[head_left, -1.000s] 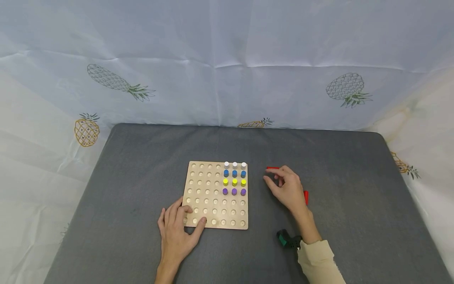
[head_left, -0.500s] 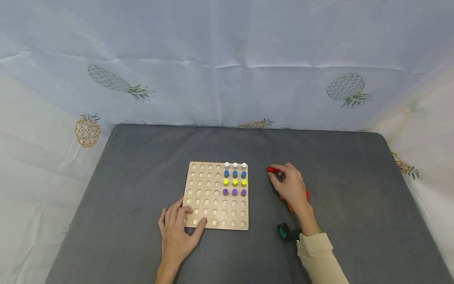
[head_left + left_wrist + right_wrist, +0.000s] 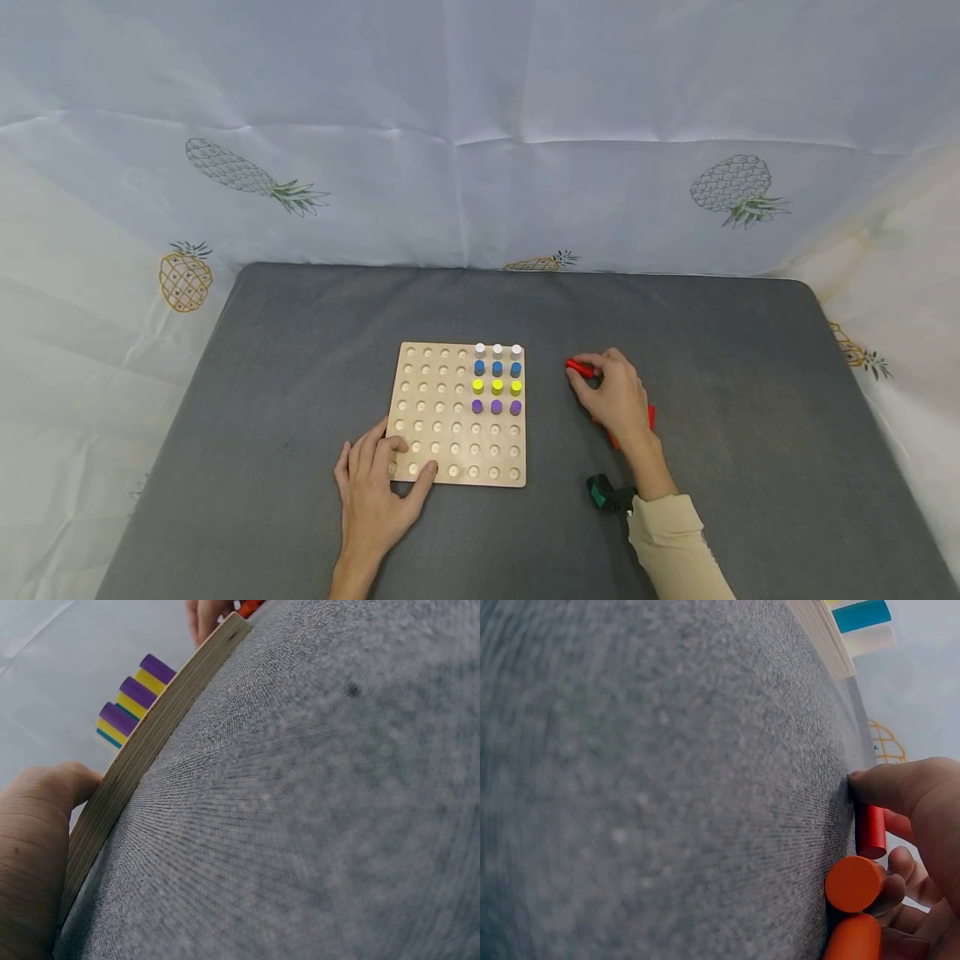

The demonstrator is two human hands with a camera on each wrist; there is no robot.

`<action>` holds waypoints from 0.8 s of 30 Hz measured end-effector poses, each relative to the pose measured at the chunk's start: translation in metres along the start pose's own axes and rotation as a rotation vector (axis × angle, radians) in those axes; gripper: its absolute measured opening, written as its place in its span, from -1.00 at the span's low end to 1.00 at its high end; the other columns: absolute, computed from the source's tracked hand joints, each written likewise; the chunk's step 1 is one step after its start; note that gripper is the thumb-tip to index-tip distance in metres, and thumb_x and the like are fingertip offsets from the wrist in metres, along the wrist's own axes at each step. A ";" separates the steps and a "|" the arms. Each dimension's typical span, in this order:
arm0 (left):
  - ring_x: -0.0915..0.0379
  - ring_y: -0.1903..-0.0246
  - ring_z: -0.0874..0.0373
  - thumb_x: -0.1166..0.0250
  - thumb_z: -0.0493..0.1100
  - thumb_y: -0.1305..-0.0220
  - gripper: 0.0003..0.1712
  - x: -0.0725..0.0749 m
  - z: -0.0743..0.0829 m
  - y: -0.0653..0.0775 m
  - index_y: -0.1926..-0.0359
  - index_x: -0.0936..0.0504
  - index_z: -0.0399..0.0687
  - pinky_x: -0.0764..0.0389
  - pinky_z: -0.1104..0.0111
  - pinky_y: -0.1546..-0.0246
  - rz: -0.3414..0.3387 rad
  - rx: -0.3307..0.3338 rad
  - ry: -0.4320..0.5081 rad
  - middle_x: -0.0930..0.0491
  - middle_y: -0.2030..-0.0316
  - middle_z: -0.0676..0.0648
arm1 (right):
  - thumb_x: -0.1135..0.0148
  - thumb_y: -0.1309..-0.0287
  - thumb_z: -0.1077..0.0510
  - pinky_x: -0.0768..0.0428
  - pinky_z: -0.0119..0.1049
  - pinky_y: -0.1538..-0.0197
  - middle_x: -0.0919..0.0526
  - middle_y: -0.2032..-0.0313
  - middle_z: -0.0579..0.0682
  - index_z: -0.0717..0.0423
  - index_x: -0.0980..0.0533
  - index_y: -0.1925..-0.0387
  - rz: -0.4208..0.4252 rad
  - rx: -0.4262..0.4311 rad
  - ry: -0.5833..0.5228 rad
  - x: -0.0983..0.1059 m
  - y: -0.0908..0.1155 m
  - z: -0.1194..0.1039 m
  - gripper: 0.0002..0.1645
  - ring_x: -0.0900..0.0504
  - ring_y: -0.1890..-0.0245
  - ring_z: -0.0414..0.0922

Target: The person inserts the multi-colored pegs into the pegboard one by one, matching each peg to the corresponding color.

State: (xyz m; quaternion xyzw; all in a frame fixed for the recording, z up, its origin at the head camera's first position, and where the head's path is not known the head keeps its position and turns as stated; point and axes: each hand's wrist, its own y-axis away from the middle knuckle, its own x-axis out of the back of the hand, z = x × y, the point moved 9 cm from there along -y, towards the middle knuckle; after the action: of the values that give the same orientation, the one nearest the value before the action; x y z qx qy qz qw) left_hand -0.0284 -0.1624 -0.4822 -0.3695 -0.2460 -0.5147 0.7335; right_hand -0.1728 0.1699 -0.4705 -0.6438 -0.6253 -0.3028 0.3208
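Observation:
A square wooden pegboard [image 3: 431, 417] lies on the grey cloth. White, blue, yellow and purple pegs [image 3: 497, 387] stand in rows at its far right. My left hand [image 3: 373, 492] rests on the near left corner, its thumb on the board's top in the left wrist view. To the right of the board, my right hand [image 3: 617, 396] pinches a red peg [image 3: 580, 367] between thumb and index finger, low over the cloth. In the right wrist view, orange pegs [image 3: 853, 883] lie beside its lower fingers; the hand partly hides them from the head view.
More red-orange pegs [image 3: 651, 417] lie under and beside the right forearm. A black and green device [image 3: 609, 493] sits at the right wrist. Beyond the grey table [image 3: 315, 333] hangs a pale curtain [image 3: 465, 192] with pineapple prints.
My right hand has closed its thumb and index finger on the red peg, which has turned and shifted slightly nearer. My left hand stays on the pegboard.

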 end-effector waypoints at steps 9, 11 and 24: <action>-0.36 -0.27 -0.20 -0.57 0.03 0.01 -0.56 0.001 0.001 0.000 0.26 -0.52 -0.02 -0.03 -0.39 -0.32 0.013 -0.011 0.002 -0.53 -0.26 -0.30 | -0.45 -0.19 0.05 -0.27 -0.32 0.51 -0.47 0.41 0.06 0.11 -0.75 0.05 0.029 0.028 0.008 0.002 0.002 -0.005 -0.67 -0.32 0.52 -0.13; -0.36 -0.27 -0.20 -0.56 0.02 0.01 -0.57 0.001 0.002 0.000 0.26 -0.52 -0.02 -0.04 -0.39 -0.32 0.014 -0.013 0.003 -0.53 -0.26 -0.31 | -0.46 -0.18 0.06 -0.27 -0.33 0.51 -0.46 0.42 0.05 0.11 -0.76 0.07 0.044 0.035 0.004 0.003 0.003 -0.006 -0.69 -0.32 0.52 -0.14; -0.37 -0.26 -0.21 -0.56 0.03 0.00 -0.57 0.002 0.003 0.000 0.26 -0.52 -0.02 -0.04 -0.40 -0.31 0.016 -0.012 0.004 -0.54 -0.26 -0.31 | -0.49 -0.15 0.05 -0.30 -0.37 0.52 -0.51 0.39 0.07 0.12 -0.75 0.14 0.078 0.049 -0.036 0.008 0.012 -0.017 -0.71 -0.37 0.56 -0.16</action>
State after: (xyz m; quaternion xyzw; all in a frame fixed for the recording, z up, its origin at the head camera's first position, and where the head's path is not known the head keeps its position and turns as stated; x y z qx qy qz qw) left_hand -0.0279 -0.1615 -0.4790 -0.3750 -0.2385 -0.5112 0.7356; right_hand -0.1602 0.1612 -0.4541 -0.6649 -0.6128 -0.2628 0.3368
